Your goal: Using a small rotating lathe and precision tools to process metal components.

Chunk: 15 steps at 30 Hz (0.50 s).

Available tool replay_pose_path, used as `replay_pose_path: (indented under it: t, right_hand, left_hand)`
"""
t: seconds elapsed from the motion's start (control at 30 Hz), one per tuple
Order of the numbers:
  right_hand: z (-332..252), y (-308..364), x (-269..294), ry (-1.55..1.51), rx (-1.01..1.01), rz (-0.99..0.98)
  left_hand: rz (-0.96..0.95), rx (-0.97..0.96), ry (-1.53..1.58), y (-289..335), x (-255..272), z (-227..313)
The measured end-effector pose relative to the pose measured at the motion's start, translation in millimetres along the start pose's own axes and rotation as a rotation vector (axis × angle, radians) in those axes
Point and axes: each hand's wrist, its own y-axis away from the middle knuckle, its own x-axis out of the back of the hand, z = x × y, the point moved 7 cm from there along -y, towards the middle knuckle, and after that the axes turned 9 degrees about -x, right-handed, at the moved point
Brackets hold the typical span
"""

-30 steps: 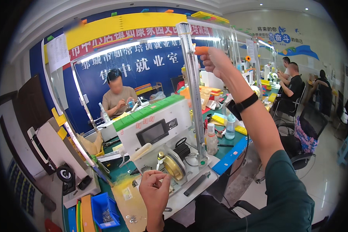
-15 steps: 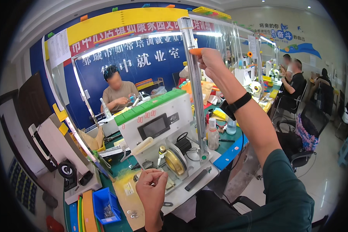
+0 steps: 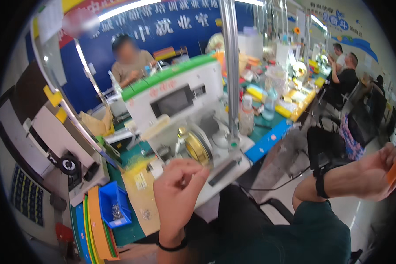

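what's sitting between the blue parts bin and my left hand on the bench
In the head view, a tan paper sheet on the green mat lies between the blue bin and the left hand.

Left hand: I am seeing the left hand (image 3: 178, 191) hovering curled, fingertips pinched together, just before the brass spool (image 3: 197, 147).
Right hand: the right hand (image 3: 374, 174) is reaching out to the far right, gripping an orange piece (image 3: 395, 170).
Machine: a white green-topped machine (image 3: 176, 94) is sitting on the bench behind the spool.
Bin: a blue bin (image 3: 112, 207) is lying left of the wrist.
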Motion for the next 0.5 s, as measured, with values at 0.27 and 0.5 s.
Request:
replay_pose_path:
  t: [0.27,0.5]
  right_hand:
    - [77,218,-23,0.255,-0.527,-1.424]
    - [85,241,3,0.360,-0.600,-1.517]
  left_hand:
    - [-0.198,0.198,-0.103,-27,-86,-87]
    - [-0.245,0.196,-0.094,-13,-111,-95]
